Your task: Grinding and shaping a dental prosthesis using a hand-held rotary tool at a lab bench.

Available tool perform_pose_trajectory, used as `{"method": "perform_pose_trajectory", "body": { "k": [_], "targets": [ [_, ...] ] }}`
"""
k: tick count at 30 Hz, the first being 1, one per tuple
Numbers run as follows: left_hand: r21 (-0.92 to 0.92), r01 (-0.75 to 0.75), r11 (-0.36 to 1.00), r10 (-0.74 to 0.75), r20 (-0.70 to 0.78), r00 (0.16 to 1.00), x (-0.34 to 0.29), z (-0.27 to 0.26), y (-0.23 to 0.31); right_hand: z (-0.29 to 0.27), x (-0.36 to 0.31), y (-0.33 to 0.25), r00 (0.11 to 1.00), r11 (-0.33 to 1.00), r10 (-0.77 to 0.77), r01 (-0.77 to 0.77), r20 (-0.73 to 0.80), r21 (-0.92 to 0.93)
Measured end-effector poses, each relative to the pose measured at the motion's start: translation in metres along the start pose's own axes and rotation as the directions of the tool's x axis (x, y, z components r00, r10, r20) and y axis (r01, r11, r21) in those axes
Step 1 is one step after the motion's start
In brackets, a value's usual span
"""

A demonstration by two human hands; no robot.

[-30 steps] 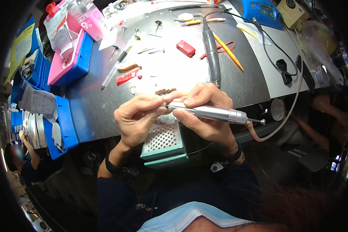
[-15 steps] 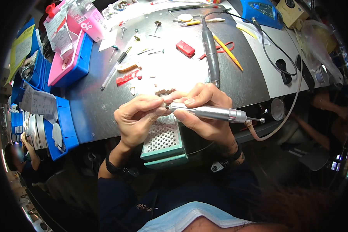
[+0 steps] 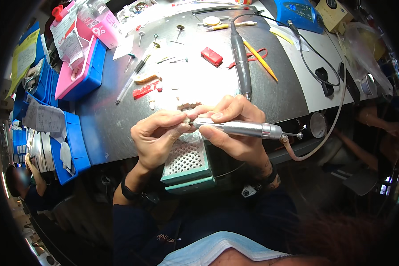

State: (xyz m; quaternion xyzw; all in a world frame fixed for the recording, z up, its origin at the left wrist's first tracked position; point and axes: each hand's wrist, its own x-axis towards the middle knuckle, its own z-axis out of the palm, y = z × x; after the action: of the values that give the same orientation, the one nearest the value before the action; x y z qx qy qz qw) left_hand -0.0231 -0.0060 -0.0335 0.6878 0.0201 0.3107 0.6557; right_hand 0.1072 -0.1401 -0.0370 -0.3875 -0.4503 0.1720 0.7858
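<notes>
My right hand [image 3: 246,112] is closed around a silver rotary handpiece [image 3: 248,128], which lies almost level and points left. A pale hose runs from its rear end. Between the thumb and fingertips of my left hand [image 3: 155,137] is a small whitish tooth-like piece [image 3: 187,120], mostly covered by the fingers. The handpiece's tip meets or nearly meets this piece; contact is too small to tell. Just beyond my fingertips, a tooth model [image 3: 189,105] lies partly hidden in the bright light. Below my hands is a green box with a perforated top [image 3: 186,159].
Beyond my hands lie a red block [image 3: 212,56], a dark handpiece [image 3: 241,66], a yellow pencil-like tool [image 3: 261,61] and a red packet [image 3: 146,89]. Pink and blue bins [image 3: 82,71] line the left side. A blue control unit [image 3: 299,15] stands far right. Other people are at both sides.
Both hands stay in nearly the same place. The small whitish piece and the left fingertips seem to have shifted very slightly against the handpiece's tip.
</notes>
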Motion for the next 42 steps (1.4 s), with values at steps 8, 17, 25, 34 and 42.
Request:
{"method": "perform_pose_trajectory", "body": {
  "k": [8,17,25,34,42],
  "targets": [
    [-0.061,0.029,0.998,-0.03,-0.014,0.999,-0.0007,0.003,0.0021,-0.0001,-0.0003,-0.0009,1.0,1.0,0.011,-0.011,-0.002,0.005],
    [-0.025,0.004,1.0,-0.004,0.001,1.0,-0.0009,-0.0001,-0.0006,0.0027,-0.001,-0.0006,0.999,0.999,0.022,-0.021,-0.028,0.039],
    [-0.052,0.005,0.999,-0.005,-0.005,1.0,0.0001,0.0026,0.0006,-0.0004,-0.0004,-0.0004,1.0,1.0,0.007,-0.007,0.001,-0.005],
    [-0.044,0.031,0.999,-0.031,-0.012,0.999,-0.0007,0.0001,0.0004,0.0023,-0.001,-0.0005,0.998,0.991,0.048,-0.043,-0.042,0.123],
    [-0.086,0.011,0.996,-0.012,-0.008,1.0,0.0009,0.0036,0.001,0.0018,-0.0005,-0.0006,1.0,0.999,-0.01,0.01,-0.007,0.047]
  ]
}}
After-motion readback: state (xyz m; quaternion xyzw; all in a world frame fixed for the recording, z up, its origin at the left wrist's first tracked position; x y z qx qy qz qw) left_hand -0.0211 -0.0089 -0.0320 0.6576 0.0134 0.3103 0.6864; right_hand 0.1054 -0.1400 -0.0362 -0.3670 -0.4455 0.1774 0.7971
